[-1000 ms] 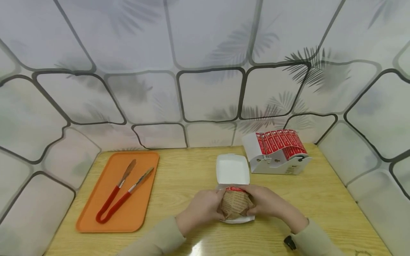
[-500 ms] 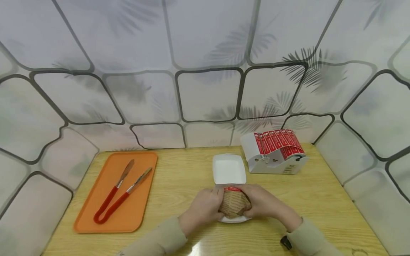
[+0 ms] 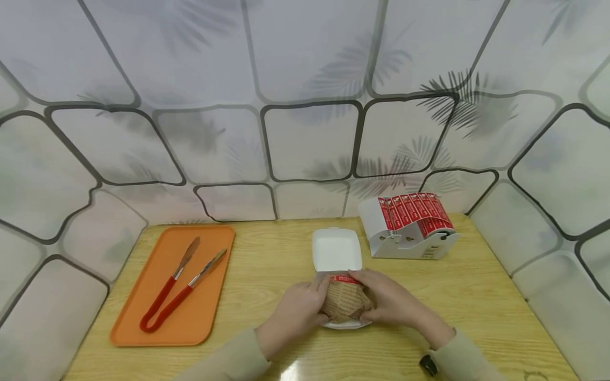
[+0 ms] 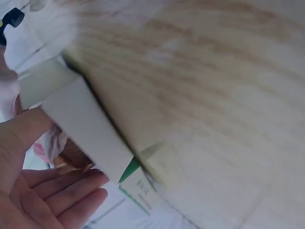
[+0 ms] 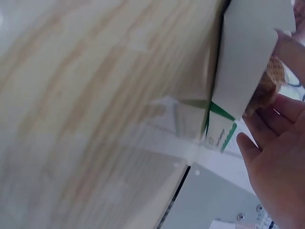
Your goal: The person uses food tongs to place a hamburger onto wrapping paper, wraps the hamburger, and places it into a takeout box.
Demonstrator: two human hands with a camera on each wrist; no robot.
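A round burger wrapped in brown printed paper with a red strip at its far side sits in a white clamshell box, whose lid stands open behind it. My left hand grips the wrapped burger from the left, and my right hand holds its right side, thumbs at the near side. In the left wrist view the box's white wall hides part of the paper. The right wrist view shows fingers reaching behind the box wall, beside the brown wrap. A green-edged flap sticks out from the box.
An orange tray bearing red-handled metal tongs lies on the left of the wooden table. At the back right stands a white dispenser with rows of red labels. A small black object lies beside the right sleeve.
Both hands, the wrapped burger and the box have shifted slightly to the left and away. The lid stays open, and the tray, tongs and dispenser have kept their places.
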